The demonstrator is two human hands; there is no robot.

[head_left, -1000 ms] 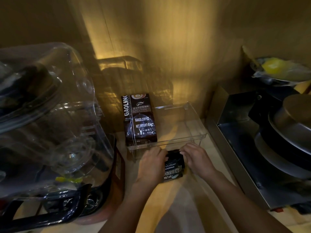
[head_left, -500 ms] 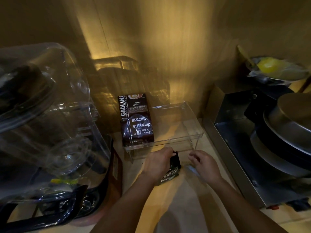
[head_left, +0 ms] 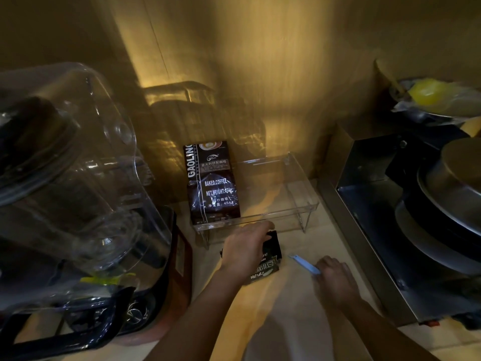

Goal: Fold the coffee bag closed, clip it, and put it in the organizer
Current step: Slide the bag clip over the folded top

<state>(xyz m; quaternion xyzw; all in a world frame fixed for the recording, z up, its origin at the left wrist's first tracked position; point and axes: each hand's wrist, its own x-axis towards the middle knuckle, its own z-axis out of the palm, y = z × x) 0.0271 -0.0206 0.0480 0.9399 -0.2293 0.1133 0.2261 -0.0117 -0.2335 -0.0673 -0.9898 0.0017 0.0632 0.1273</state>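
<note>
The left hand (head_left: 244, 252) pressed down on the small coffee bag (head_left: 270, 259) on the bench (head_left: 294, 303), just before the clear organizer (head_left: 299, 188). The right hand (head_left: 335, 278) pinched a blue clip (head_left: 304, 264) just beside the bag.

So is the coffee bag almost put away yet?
Partly. The left hand presses the small dark coffee bag flat on the counter, so it looks folded. The right hand is at the pale blue clip, which is not on the bag yet. Clipping is left, then putting it in the clear organizer beside the bigger bag.
</note>
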